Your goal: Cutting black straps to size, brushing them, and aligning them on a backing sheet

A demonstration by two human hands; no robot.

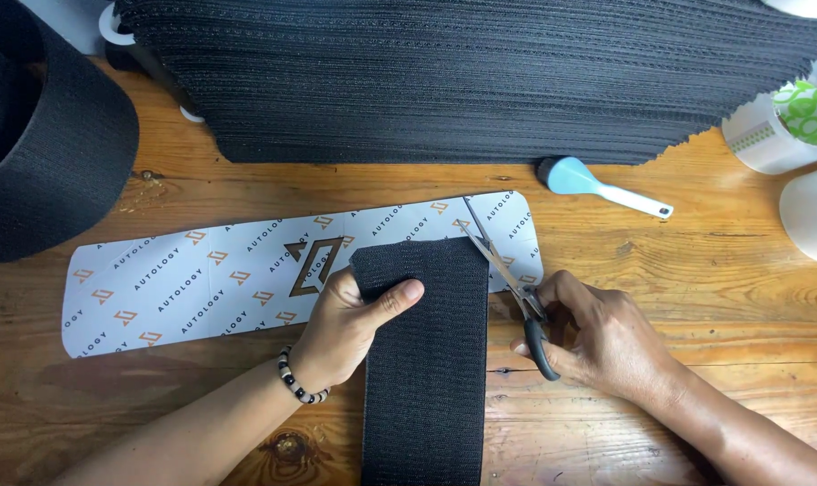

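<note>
Your left hand (341, 326) pins the black strap (424, 360) with fingers curled over its left edge and the thumb pressed flat on its face, and that thumb sits not far from the line the blades would travel, so a quick snip across could nick it. Your right hand (597, 337) is closed through the black handles of the scissors (503, 270), whose blades stand open in a narrow V pointing up and away, just beside the strap's upper right corner. The blades also lie over the printed card (246, 274) beneath, so a careless close could bite the card along with the webbing, and a loose hold on the left could let the strap skew and leave a crooked edge. The strap itself is a broad band of ribbed, matte black woven material, lying flat on the wooden table (696, 261), running from the bottom edge of the view up onto the card, its top end fairly square.
</note>
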